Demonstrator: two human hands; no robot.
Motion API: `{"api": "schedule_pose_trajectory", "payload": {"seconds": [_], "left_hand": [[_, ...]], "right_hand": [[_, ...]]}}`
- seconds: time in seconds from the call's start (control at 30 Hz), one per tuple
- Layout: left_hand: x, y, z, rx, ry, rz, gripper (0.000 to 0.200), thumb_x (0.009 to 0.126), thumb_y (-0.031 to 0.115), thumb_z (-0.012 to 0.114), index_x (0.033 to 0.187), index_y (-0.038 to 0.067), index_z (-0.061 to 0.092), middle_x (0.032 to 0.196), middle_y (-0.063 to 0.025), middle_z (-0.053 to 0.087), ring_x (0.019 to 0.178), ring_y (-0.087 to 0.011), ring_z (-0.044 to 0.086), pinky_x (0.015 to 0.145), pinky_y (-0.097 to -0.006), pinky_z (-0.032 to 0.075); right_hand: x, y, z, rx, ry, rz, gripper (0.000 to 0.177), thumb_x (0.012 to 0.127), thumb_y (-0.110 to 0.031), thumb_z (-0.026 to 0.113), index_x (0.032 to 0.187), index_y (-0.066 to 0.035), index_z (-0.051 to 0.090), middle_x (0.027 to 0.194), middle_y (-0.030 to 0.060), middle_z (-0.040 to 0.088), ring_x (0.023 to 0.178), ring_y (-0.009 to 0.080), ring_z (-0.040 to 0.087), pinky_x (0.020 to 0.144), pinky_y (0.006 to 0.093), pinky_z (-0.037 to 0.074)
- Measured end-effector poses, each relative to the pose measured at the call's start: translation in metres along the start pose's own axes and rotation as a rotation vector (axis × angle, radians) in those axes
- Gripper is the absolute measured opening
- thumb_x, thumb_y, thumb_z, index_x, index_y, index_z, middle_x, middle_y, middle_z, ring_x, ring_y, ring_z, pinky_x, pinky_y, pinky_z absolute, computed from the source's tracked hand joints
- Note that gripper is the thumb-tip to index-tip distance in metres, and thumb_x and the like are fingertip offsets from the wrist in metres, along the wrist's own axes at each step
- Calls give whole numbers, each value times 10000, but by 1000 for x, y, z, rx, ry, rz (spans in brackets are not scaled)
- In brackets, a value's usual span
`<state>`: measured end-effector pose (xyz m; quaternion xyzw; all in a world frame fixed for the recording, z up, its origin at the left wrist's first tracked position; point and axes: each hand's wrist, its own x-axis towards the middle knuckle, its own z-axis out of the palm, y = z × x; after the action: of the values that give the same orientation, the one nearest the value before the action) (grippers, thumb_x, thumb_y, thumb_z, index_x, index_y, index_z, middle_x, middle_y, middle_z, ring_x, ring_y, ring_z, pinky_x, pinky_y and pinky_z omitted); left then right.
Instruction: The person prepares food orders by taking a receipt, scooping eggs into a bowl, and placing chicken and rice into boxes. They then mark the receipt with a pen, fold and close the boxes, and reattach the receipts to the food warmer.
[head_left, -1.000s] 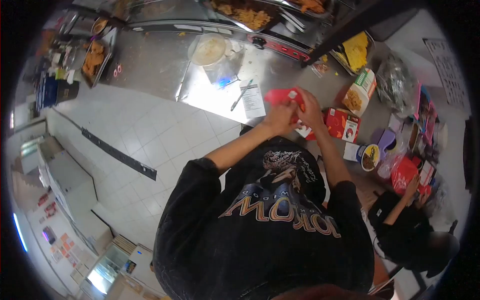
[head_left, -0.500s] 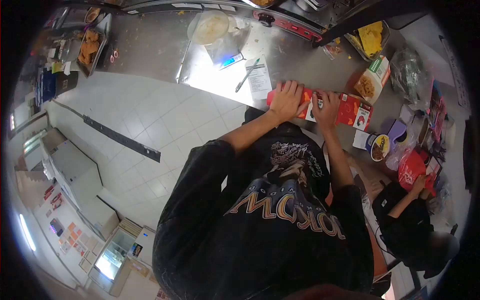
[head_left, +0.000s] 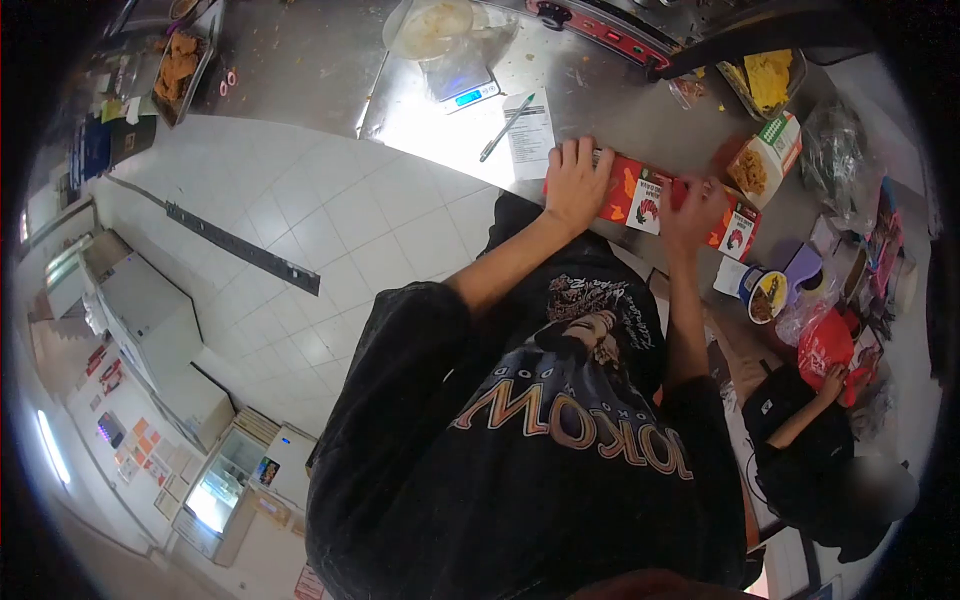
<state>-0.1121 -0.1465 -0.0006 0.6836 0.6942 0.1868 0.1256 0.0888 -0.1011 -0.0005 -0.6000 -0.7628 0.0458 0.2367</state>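
A long red printed box (head_left: 622,192) lies along the counter's near edge. Over its left end, my left hand (head_left: 580,187) holds it with the fingers reaching across the top. My right hand (head_left: 694,215) is over the box's right half, fingers spread and bent, slightly blurred; its contact with the box is unclear. A printed paper (head_left: 530,140) with a green pen (head_left: 507,128) on it lies left of the box. Beyond the box's right end stands an open carton of fried food (head_left: 757,168). A cup of food (head_left: 765,294) sits nearer, at the right.
A lit scale (head_left: 470,97) and a tray of yellow food (head_left: 768,80) are farther back on the metal counter (head_left: 300,80). Fried pieces fill a tray (head_left: 177,72) at far left. At lower right, another person's hand (head_left: 832,383) touches a red bag (head_left: 826,343).
The view has shifted slightly. My right hand has moved right along the box, with its fingers spread wider. My left hand stays at the left end.
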Motion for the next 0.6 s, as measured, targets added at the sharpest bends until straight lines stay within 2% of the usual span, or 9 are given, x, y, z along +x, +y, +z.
{"api": "schedule_pose_trajectory", "payload": {"seconds": [0.07,0.13,0.17,0.27,0.33,0.37,0.47,0.5,0.6], "left_hand": [[-10,-4,-10,16,-117,-98,468,833,234,728,1222,23,578,1181,-152,549,1124,-351,555,906,-473,480],[-25,-8,-5,-13,-162,-177,506,827,198,715,1274,13,569,1202,-146,563,1104,-316,589,863,-431,542],[-26,-6,-9,-61,-98,-165,519,814,136,723,1289,7,560,1187,-177,576,1058,-332,626,815,-427,582],[-18,-5,-22,-120,-185,-267,539,802,91,739,1298,0,548,1156,-206,590,1048,-372,634,848,-456,572],[-17,-8,-30,-173,-178,-306,559,800,67,749,1312,-1,534,1133,-220,603,1040,-398,639,858,-468,566],[-18,-16,-21,-195,-61,-292,499,793,48,714,1277,30,596,1073,-220,597,928,-440,653,797,-503,561],[-17,-31,-17,-241,76,-351,380,783,24,671,1163,28,670,963,-227,664,874,-438,675,774,-517,560],[-17,-35,-21,-311,74,-393,312,777,76,694,1085,35,723,899,-246,705,832,-444,697,766,-508,574],[-14,-40,-16,-400,-71,-557,293,772,131,722,1044,27,759,876,-264,722,824,-435,717,771,-481,587]], "right_hand": [[-19,7,-27,-47,-219,179,418,905,-286,730,1187,12,650,1169,271,610,1120,453,582,994,529,446],[-40,1,-35,-69,-323,157,476,923,-318,700,1237,34,634,1230,306,605,1169,474,579,1043,517,440],[-50,-2,-35,-90,-365,155,506,932,-334,685,1262,45,625,1260,324,602,1193,485,578,1067,512,437],[-61,-13,-22,-177,-329,103,576,949,-380,653,1305,70,603,1359,359,552,1309,485,513,1133,503,390],[-53,-20,-21,-84,-361,103,571,945,-367,665,1303,73,599,1355,366,552,1304,489,521,1117,500,410],[-49,-22,-21,-34,-375,103,569,942,-360,671,1302,74,598,1353,370,551,1302,490,525,1109,498,420],[-45,-29,-14,254,-363,187,580,941,-353,682,1317,78,579,1304,369,586,1277,490,550,1083,519,444],[-42,-31,-11,209,-315,148,592,939,-353,685,1317,85,559,1196,341,657,1102,440,674,977,457,528],[-36,-17,10,547,-304,420,558,929,-329,713,1303,61,571,1064,263,728,971,365,733,855,421,571]]}}
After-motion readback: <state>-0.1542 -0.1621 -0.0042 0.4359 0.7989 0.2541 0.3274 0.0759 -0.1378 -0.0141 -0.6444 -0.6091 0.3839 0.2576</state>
